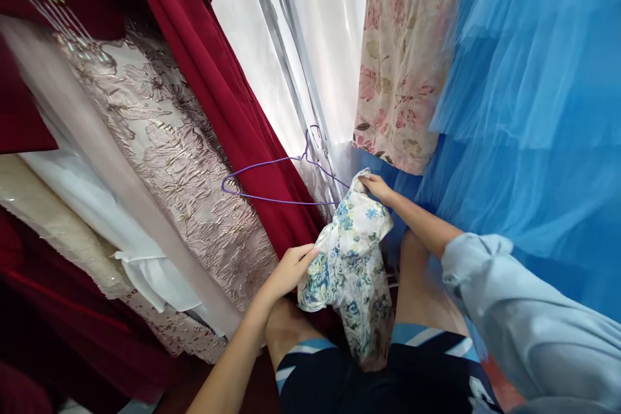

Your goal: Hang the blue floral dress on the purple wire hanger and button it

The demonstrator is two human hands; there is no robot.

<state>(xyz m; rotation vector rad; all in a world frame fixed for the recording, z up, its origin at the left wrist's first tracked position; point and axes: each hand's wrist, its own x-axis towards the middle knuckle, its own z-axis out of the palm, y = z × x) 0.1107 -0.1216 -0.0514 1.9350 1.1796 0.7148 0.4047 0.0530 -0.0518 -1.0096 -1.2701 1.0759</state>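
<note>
A white garment with blue and green flowers (361, 233) hangs between my two hands in front of my legs. My right hand (376, 186) pinches its top edge, close to the right end of a purple wire hanger (264, 197). The hanger's right arm runs into the top of the garment, while its left arm is bare. At the garment's left edge, my left hand (294, 265) has fingers and thumb closed on the fabric. The hanger's hook is up beside a metal pole; whether it rests on anything I cannot tell.
Dark red cloth (208, 77) and a pink embossed gown (179, 162) hang at the left. Metal poles (286, 32) stand before white fabric. A pink floral dress (405, 77) and a blue tulle dress (528, 110) hang at the right.
</note>
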